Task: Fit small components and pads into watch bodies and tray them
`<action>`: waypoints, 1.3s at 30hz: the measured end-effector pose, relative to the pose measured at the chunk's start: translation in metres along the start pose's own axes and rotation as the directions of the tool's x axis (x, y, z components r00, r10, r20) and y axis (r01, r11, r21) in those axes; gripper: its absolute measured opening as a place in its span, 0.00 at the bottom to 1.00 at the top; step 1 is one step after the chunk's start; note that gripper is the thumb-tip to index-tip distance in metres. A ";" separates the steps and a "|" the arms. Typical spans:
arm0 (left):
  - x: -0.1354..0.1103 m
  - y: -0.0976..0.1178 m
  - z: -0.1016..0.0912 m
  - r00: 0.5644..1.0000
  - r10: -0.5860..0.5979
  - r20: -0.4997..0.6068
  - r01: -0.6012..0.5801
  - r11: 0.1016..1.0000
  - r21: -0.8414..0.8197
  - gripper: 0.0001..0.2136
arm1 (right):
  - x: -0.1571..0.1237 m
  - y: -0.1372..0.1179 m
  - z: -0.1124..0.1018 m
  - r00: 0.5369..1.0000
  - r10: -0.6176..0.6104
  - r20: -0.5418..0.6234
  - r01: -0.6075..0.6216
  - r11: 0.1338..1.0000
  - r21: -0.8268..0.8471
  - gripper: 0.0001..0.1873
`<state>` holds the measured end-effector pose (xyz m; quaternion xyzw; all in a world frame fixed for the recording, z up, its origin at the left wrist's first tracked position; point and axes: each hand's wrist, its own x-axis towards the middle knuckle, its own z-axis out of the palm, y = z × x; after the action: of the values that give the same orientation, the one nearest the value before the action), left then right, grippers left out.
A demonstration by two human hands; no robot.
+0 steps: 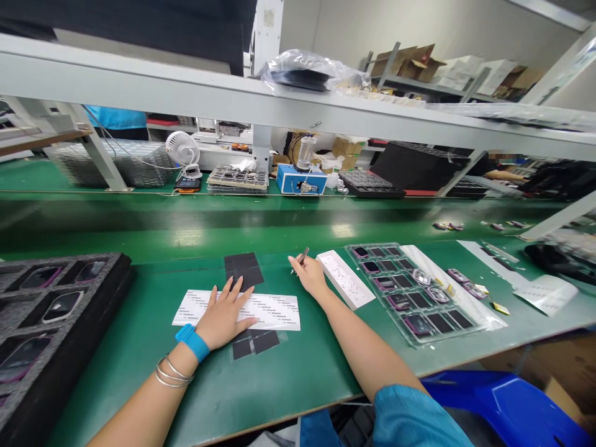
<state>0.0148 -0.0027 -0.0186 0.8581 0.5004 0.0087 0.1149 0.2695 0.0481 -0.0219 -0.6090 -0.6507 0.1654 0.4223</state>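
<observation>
Right grip: clenched; the right hand [307, 277] pinches slim dark metal tweezers [303, 259] between thumb and fingers, just above the worktop.
Left grip: released; the left hand [226, 316] lies palm down with fingers spread on a white printed rectangular backing sheet [279, 315].
Sheet: flat on the green worktop [288, 388], between the two hands' reach and partly covered by the left hand.
Black pads: one dark square sheet of pads [243, 270] sits just past the left fingertips; a second on clear film [255, 344] pokes out under the backing sheet's near edge.
Step in hand: apparently the left hand steadies the backing sheet while the right readies the tweezers; nothing is seen lifted from it.
Next move: the tweezer tips sit clear of the sheet, so any pick-up calls for lowering them with the left hand kept flat.
Right side: a white oblong card [345, 279] lies just beyond the right hand, beside a clear plastic blister tray [465, 332] of dark, purple-edged devices.
Left side: a black foam tray [116, 273] holds more such devices.
Wrist and arm: a blue wristband [192, 343] and silver bangles [172, 372] circle the left wrist; a blue sleeve [410, 422] covers the right arm.
Beyond: a green conveyor belt [186, 217] runs across.
</observation>
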 end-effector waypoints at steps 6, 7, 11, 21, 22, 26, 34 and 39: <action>0.000 0.000 -0.001 1.000 0.000 0.006 0.000 1.000 0.010 0.31 | 0.000 0.002 0.001 1.000 -0.009 0.017 0.009 1.000 -0.011 0.23; 0.000 0.001 -0.001 1.000 -0.001 0.009 0.001 1.000 0.011 0.31 | 0.000 0.002 0.001 1.000 -0.010 0.020 0.011 1.000 -0.011 0.23; 0.000 0.001 -0.001 1.000 -0.009 0.020 0.009 1.000 0.019 0.31 | 0.000 0.001 0.001 0.999 -0.015 0.033 0.015 1.000 -0.007 0.23; 0.001 0.000 0.001 1.000 -0.005 0.012 0.005 1.000 0.019 0.32 | 0.000 -0.001 0.000 0.998 -0.007 0.066 0.007 1.000 -0.001 0.22; 0.001 0.000 0.002 1.000 -0.004 0.011 0.004 1.000 0.019 0.32 | 0.000 -0.001 -0.001 0.998 -0.004 0.069 0.004 1.000 0.000 0.22; 0.001 0.000 0.001 1.000 -0.002 0.009 0.002 1.000 0.016 0.32 | 0.000 -0.001 -0.001 0.997 0.006 0.078 -0.007 1.000 0.010 0.22; 0.001 0.000 0.000 1.000 -0.010 0.022 0.010 1.000 0.012 0.31 | 0.001 0.001 -0.001 0.996 0.027 0.083 -0.029 0.999 0.028 0.21; 0.001 0.000 0.001 1.000 -0.009 0.018 0.009 1.000 0.003 0.31 | 0.001 0.002 -0.001 0.996 0.033 0.085 -0.036 0.999 0.035 0.21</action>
<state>0.0148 -0.0021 -0.0194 0.8561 0.5032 -0.0001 0.1180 0.2712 0.0492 -0.0225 -0.6048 -0.6541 0.2103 0.4026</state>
